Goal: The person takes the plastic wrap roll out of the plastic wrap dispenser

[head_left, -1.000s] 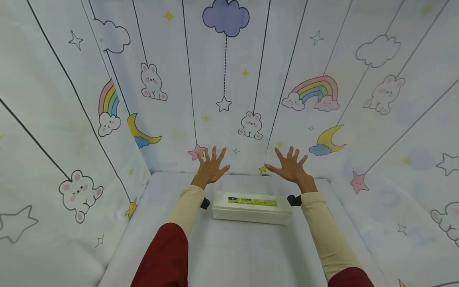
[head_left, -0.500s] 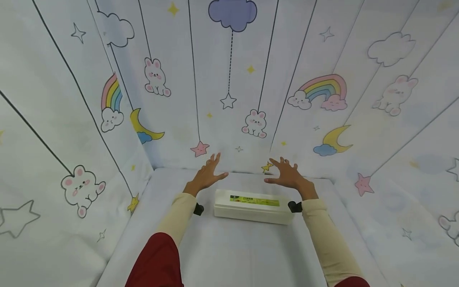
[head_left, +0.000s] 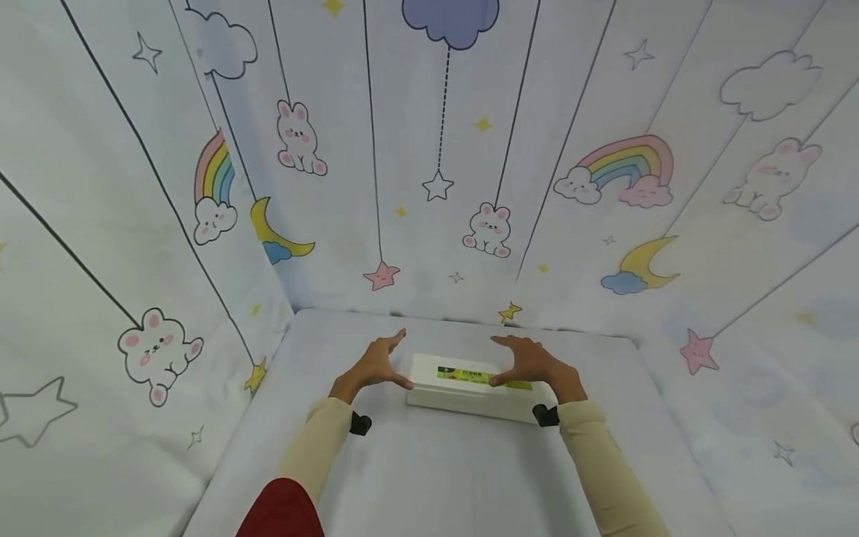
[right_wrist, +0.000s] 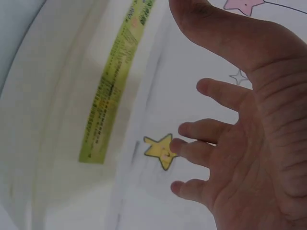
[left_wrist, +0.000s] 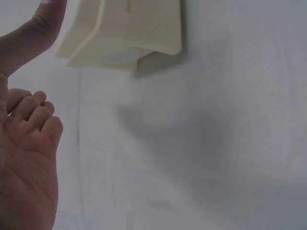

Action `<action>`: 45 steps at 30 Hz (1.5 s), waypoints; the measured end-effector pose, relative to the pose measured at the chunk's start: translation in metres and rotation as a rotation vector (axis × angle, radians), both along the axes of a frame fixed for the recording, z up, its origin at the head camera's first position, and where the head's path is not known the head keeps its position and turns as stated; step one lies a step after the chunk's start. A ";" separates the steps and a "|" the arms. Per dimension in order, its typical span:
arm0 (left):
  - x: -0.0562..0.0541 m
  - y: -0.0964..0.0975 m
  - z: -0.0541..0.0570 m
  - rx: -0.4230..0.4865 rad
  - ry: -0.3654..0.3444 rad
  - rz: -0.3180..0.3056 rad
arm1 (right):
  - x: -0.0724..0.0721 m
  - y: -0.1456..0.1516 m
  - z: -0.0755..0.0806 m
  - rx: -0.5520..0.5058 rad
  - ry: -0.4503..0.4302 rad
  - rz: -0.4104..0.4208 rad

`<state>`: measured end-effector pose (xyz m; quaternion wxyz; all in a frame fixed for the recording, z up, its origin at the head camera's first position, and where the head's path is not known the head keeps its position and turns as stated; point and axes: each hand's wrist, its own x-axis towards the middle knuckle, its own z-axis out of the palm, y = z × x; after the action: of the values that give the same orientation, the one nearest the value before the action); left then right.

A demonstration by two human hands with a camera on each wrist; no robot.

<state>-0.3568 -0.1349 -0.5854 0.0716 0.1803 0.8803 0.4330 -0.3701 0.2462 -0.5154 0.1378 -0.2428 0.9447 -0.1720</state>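
Observation:
A long cream-white box (head_left: 456, 403) with a yellow-green label (head_left: 463, 375) on its lid lies on the white table in the head view. My left hand (head_left: 372, 365) is beside the box's left end, thumb and fingers spread apart, holding nothing. Over the right part of the box hovers my right hand (head_left: 533, 363), its thumb in front of the label and its palm facing inward. In the left wrist view, the box's end (left_wrist: 153, 24) shows near the left thumb. The right wrist view has the label (right_wrist: 115, 86) beside my spread right fingers, with nothing in them.
The white-covered table (head_left: 429, 477) meets a cloth backdrop (head_left: 443, 224) printed with rabbits, stars, rainbows and moons. Cloth walls also rise at the left (head_left: 134, 261) and right (head_left: 772, 298). A black wrist camera (head_left: 360, 424) sits on the left wrist, another (head_left: 546, 415) on the right.
Both hands have come down from in front of the back wall toward the box's two ends. Their fingers are less widely fanned. The box has stayed on the table; the head view has shifted slightly.

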 end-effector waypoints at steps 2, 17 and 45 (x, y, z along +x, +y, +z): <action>0.003 0.003 -0.012 0.029 -0.007 -0.019 | 0.004 -0.001 -0.009 0.002 0.004 0.002; 0.032 0.023 -0.082 0.374 -0.122 -0.045 | 0.037 -0.014 -0.060 -0.063 -0.065 -0.027; 0.017 0.029 -0.112 0.594 -0.165 -0.012 | 0.016 -0.005 -0.062 -0.128 0.020 -0.093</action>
<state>-0.3393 -0.1055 -0.6972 0.0896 0.1627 0.7052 0.6843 -0.3538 0.2410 -0.5775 0.1045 -0.2087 0.9434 -0.2357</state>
